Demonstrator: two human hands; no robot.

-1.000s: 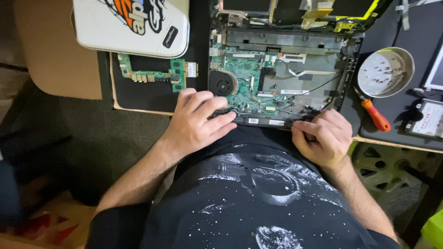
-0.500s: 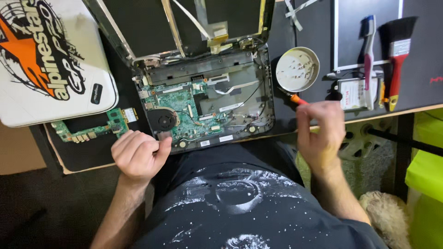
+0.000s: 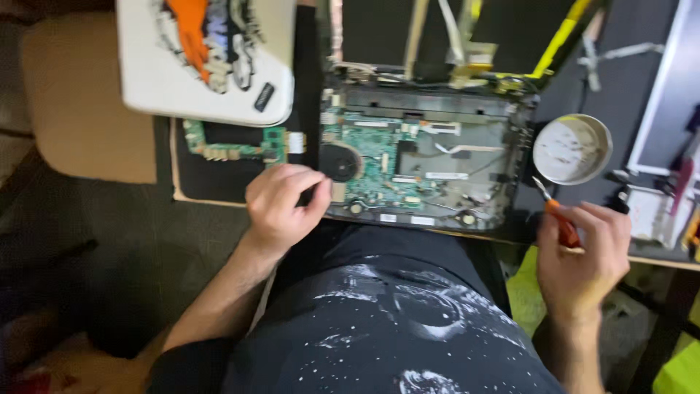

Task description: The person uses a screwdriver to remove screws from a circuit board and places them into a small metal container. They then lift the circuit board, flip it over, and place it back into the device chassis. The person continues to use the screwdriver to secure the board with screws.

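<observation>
On a cluttered dark table (image 3: 240,186), my left hand (image 3: 281,204) grips the opened laptop's (image 3: 423,171) corner; my right hand (image 3: 583,252), off the chassis now, holds an orange-handled screwdriver (image 3: 558,219) beside the round dish (image 3: 572,148).

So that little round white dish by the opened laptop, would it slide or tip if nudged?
The round dish looks shallow and flat-bottomed, so it would probably slide rather than tip. It seems light, so a nudge could shift it easily on the dark mat. What it holds is too blurred to tell.

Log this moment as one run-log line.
left hand: gripping front-left corner of opened laptop base | right hand: holding orange-handled screwdriver | nearby: round white dish, loose green circuit board
</observation>
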